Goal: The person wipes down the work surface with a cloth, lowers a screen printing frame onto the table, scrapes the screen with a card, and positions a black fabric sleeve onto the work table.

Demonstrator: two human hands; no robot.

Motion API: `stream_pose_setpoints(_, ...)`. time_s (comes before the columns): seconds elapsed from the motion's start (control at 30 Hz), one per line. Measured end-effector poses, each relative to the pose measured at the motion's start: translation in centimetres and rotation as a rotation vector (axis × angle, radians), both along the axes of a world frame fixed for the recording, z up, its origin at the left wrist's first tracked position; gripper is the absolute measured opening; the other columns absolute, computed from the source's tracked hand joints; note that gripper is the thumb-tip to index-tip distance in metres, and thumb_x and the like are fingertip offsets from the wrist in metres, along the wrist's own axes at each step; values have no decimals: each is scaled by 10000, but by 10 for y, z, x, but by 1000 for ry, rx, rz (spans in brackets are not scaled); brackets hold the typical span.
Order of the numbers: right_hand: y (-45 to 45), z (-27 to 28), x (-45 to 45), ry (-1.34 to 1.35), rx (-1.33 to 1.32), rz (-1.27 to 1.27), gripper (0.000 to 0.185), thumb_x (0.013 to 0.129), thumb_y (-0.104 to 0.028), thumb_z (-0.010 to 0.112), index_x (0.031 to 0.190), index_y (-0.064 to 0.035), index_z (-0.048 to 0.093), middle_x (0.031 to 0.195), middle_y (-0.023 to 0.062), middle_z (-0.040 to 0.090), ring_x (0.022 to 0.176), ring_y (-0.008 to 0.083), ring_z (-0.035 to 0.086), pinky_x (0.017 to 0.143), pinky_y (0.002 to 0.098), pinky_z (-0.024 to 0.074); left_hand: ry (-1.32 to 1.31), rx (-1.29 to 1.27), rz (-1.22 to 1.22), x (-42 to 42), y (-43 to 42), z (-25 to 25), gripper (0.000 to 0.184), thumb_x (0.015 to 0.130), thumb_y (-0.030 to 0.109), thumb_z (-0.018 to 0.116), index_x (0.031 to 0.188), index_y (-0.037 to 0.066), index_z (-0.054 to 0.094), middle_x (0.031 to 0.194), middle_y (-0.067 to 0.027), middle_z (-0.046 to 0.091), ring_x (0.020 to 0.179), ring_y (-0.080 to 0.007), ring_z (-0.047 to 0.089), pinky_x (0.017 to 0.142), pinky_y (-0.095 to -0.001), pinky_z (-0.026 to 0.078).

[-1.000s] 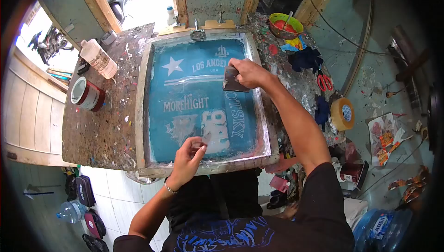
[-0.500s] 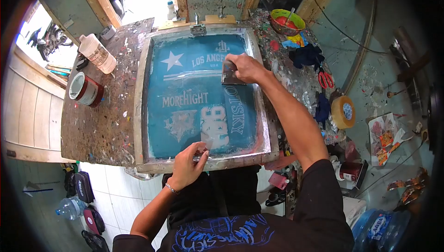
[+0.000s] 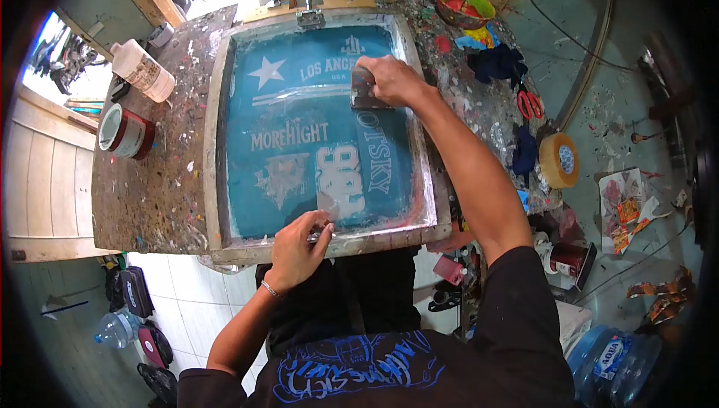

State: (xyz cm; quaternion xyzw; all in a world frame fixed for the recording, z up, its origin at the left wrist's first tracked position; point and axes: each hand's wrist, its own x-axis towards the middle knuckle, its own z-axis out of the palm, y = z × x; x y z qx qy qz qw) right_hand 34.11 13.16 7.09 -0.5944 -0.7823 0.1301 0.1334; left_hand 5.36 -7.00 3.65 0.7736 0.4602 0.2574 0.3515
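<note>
Squeegee [image 3: 363,92] and right hand [image 3: 397,81] meet over the far right part of a printing screen [image 3: 214,153]: the fingers are closed around the tool's upper part, with the thumb side toward the left, and its dark flat blade hangs below the knuckles, over the blue mesh [image 3: 292,120]. How firmly the blade presses cannot be told.

Left hand [image 3: 298,247] is at the screen's near rail, nearer the body than the right hand and to its left. Its fingers curl loosely toward the thumb, leaving a small gap; whether anything is pinched there cannot be told. A bracelet [image 3: 272,290] circles that wrist.

The screen lies flat between and beyond the hands, its far edge past the right hand, where a metal clamp [image 3: 309,19] sits. Left of the right hand are a white star [image 3: 267,72] and the "LOS ANGELES" lettering, whose end the hand and tool cover. Pale block numerals [image 3: 341,177] lie just beyond the left fingertips.

Left of both hands, on the paint-spattered table [image 3: 153,198], are a tilted pale bottle [image 3: 144,71] and, nearer, a can [image 3: 126,132]. Beyond the right hand and to its right is a bowl [image 3: 466,10] of red paint. To the right of the right forearm lie red-handled scissors [image 3: 529,105] and a tape roll [image 3: 559,159].
</note>
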Motion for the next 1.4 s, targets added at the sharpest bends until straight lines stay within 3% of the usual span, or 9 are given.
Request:
stream_pose_setpoints(0.7, 9, 3, 3, -42, -38, 37, 397, 688, -29, 683, 1075, -71, 609, 949, 159, 688, 905, 364, 655, 778, 426, 518, -22, 93, 73, 2, -1, -2, 47, 881, 46, 627, 877, -1, 632, 746, -86, 609, 576, -153, 553, 566, -280, 459)
stream_pose_setpoints(0.8, 0, 25, 0, -80, -101, 43, 424, 689, -83, 691, 1102, -49, 607, 978, 195, 681, 941, 353, 651, 809, 391, 521, -65, 15, 46, 4, 9, 6, 122, 860, 64, 661, 958, -3, 635, 854, -113, 642, 691, -195, 602, 641, -300, 487)
stream_pose_setpoints(0.9, -12, 47, -12, 44, 174, -19, 422, 697, -143, 690, 1087, -2, 615, 975, 209, 681, 972, 344, 651, 852, 390, 513, -111, 377, 84, 32, 41, 37, 355, 823, 109, 721, 1131, -17, 597, 1070, -173, 637, 905, -273, 617, 768, -330, 492)
stream_pose_setpoints(0.97, -17, 61, -22, 131, 238, -13, 413, 720, -208, 680, 1057, 25, 625, 926, 212, 686, 841, 331, 693, 727, 399, 556, -131, 487, 161, 63, 62, 46, 431, 808, 124, 744, 1179, -21, 579, 1120, -192, 622, 950, -291, 607, 807, -333, 485)
stream_pose_setpoints(1.07, -35, 96, -45, 355, -311, -191, 342, 812, -286, 622, 965, 15, 673, 801, 170, 685, 495, 250, 647, 392, 320, 493, -195, 587, 257, 82, 89, 41, 441, 872, 200, 697, 1221, -23, 547, 1090, -163, 641, 942, -271, 622, 816, -366, 492)
stream_pose_setpoints(1.13, -43, 118, -43, 230, -398, -126, 367, 821, -320, 636, 957, 18, 681, 786, 162, 681, 495, 241, 644, 405, 325, 497, -519, -111, 82, 73, 103, 32, 367, 933, 191, 632, 1240, 8, 550, 862, -27, 609, 741, -107, 535, 656, -263, 447)
stream_pose_setpoints(1.23, -51, 135, -30, -138, -414, 53, 491, 761, -433, 739, 976, 7, 699, 780, 152, 678, 592, 251, 664, 529, 353, 533, -620, -375, -133, 56, 119, 26, 292, 983, 178, 558, 1246, 50, 566, 733, 80, 464, 651, -19, 358, 550, -201, 322)
stream_pose_setpoints(1.3, -61, 125, -25, -284, -24, 361, 470, 719, -384, 789, 998, -15, 705, 794, 165, 675, 747, 288, 671, 685, 378, 532, -609, -475, -188, 49, 123, 25, 273, 1007, 242, 530, 1229, 92, 581, 845, 84, 515, 677, -26, 374, 591, -203, 345)
stream_pose_setpoints(1.4, -53, 107, -29, -149, -133, 313, 363, 691, -154, 738, 1020, -18, 666, 909, 180, 663, 929, 322, 635, 821, 407, 493, -606, -527, -252, 53, 132, 27, 282, 1007, 248, 528, 1225, 76, 578, 889, 64, 567, 739, -24, 469, 649, -204, 406)
